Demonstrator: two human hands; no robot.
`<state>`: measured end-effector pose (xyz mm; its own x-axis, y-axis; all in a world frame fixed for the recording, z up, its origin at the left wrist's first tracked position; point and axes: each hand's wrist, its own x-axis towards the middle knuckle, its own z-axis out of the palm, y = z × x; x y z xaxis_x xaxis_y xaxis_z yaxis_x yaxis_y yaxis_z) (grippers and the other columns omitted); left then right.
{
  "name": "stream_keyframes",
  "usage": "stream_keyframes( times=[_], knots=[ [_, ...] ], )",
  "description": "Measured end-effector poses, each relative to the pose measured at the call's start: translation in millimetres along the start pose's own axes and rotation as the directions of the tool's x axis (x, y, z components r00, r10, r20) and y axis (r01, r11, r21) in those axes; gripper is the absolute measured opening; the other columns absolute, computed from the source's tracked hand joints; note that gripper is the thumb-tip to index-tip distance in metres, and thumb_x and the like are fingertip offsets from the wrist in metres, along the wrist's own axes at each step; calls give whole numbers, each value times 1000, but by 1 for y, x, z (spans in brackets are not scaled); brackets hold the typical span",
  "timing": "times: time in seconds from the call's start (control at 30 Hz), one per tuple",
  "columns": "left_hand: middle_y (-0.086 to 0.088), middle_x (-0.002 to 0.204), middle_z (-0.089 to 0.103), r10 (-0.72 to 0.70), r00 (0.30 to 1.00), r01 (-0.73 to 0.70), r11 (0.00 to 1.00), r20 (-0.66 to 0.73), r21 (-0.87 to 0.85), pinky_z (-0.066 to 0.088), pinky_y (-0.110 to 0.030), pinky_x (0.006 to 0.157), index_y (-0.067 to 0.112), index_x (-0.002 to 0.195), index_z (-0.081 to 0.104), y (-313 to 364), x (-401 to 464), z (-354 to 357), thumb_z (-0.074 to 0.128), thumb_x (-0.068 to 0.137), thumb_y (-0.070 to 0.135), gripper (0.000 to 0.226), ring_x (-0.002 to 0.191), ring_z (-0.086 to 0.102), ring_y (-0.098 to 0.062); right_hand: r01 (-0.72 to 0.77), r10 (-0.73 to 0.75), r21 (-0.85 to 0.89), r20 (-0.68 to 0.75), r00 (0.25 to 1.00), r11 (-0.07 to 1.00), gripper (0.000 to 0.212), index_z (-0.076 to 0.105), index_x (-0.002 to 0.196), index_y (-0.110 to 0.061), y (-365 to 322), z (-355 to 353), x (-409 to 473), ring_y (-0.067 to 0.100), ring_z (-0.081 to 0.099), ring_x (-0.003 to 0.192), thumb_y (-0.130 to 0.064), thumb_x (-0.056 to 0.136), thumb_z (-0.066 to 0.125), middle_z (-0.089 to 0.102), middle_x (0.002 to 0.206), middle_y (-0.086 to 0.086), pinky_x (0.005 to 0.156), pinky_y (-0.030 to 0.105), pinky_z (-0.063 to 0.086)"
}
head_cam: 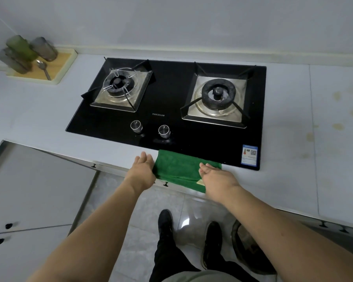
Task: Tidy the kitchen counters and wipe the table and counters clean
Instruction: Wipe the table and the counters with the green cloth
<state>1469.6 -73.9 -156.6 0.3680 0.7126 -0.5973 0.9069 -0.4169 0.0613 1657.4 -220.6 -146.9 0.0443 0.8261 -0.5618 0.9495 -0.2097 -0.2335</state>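
Nearest, at 6 o'clock: two black shoes (189, 239) on glossy grey floor tiles (130, 231); dark round bin (251, 249) just beside the right shoe, contents not discernible.

Folded green cloth (179, 169) lying at the front edge of the pale grey countertop (39, 110), its far edge overlapping the front of the black glass two-burner gas hob (171, 102).

Left hand (142, 169) at the cloth's 9 o'clock edge, fingers straight, touching, nothing grasped. Right hand (216, 176) resting on the cloth's 3 o'clock end, fingers extended, released.

Two silver knobs (150, 128) at hob front centre; blue label (249, 155) at the hob's 4 o'clock corner.

Yellowish stains (338, 121) on countertop at 3 o'clock.

Farthest, 10 o'clock: cream-rimmed wooden tray (57, 70) holding three blurred jars (27, 51) and a metal spoon (43, 68).
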Motion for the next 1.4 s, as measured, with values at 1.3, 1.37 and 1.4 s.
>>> stream_keyframes(
  times=[1.3, 1.37, 1.4],
  knots=[
    [-11, 158, 15, 862, 501, -723, 364, 83, 587, 9, -52, 114, 16, 152, 16, 151, 11, 59, 13, 101, 50, 61, 146, 11, -35, -468, 471, 56, -123, 873, 882, 83, -11, 152, -17, 169, 58, -105, 25, -8, 148, -59, 95, 32, -16, 159, 6, 119, 47, -4],
    [-11, 159, 12, 861, 502, -732, 371, 84, 572, 9, -53, 114, 16, 152, 15, 163, 8, 67, 12, 101, 51, 62, 147, 7, -34, -464, 470, 76, -124, 874, 882, 83, -12, 152, -18, 171, 59, -105, 24, -10, 147, -60, 95, 30, -18, 159, 5, 119, 46, -6],
    [-10, 160, 10, 860, 502, -737, 372, 89, 564, 8, -53, 114, 17, 152, 14, 170, 6, 70, 12, 101, 51, 62, 147, 4, -33, -460, 468, 86, -126, 875, 884, 83, -12, 152, -19, 171, 60, -105, 24, -10, 147, -61, 94, 30, -18, 159, 4, 119, 45, -7]
  ],
)
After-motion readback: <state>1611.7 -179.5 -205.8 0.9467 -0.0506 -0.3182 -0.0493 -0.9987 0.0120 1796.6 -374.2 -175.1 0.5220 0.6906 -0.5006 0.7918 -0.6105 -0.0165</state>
